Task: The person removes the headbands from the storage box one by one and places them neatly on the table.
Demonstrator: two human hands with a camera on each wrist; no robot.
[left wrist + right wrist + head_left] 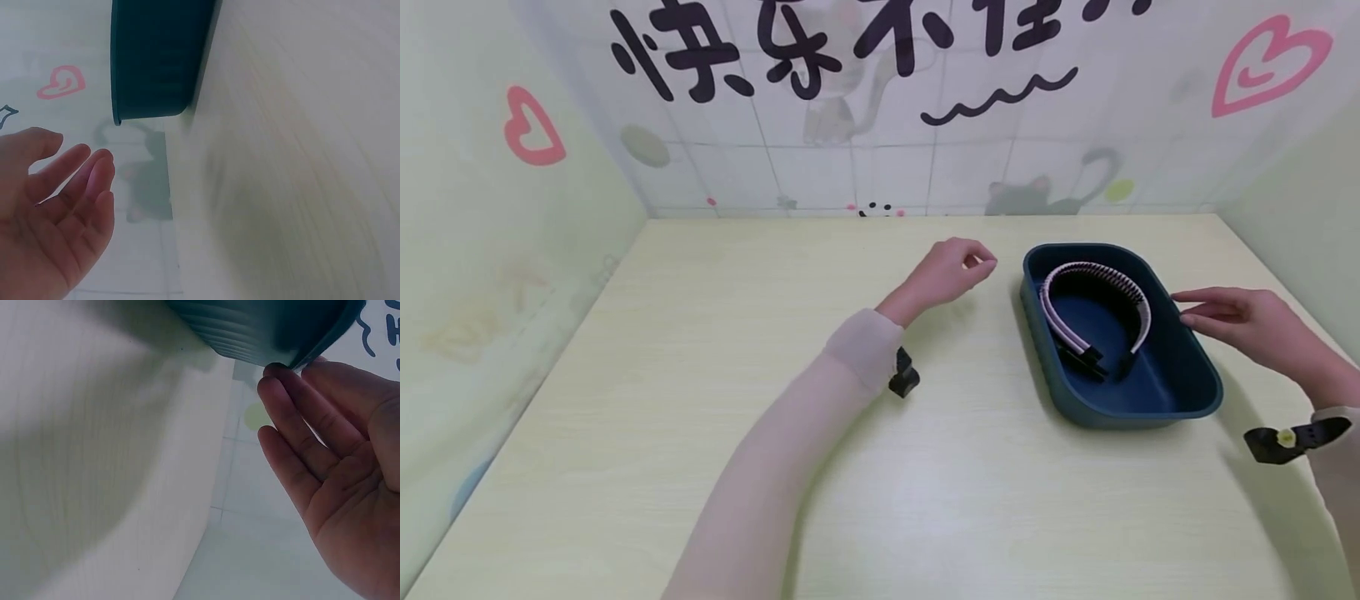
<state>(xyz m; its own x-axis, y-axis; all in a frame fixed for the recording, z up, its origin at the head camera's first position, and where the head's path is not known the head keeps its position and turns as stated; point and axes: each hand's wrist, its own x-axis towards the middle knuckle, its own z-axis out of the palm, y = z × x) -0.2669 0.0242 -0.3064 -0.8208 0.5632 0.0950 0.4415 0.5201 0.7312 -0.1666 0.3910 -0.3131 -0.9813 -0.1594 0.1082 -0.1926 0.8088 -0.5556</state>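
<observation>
Blue basin point(1172, 371): holds striped headband point(1108, 273) | left hand point(945, 271): empty, loosely curled, near basin | right hand point(1255, 321): fingers nearly straight, touching rim

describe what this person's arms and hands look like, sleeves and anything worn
The left hand and right hand are both bare, with no gloves or rings showing. The left sleeve and right sleeve are long and pale pinkish-beige. Each wrist carries a small black device; the right one bears a round yellowish spot.

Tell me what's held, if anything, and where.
Left hand holds nothing. Right hand is at the right-hand rim of the blue bin; whether it pinches or only touches can't be told.
</observation>
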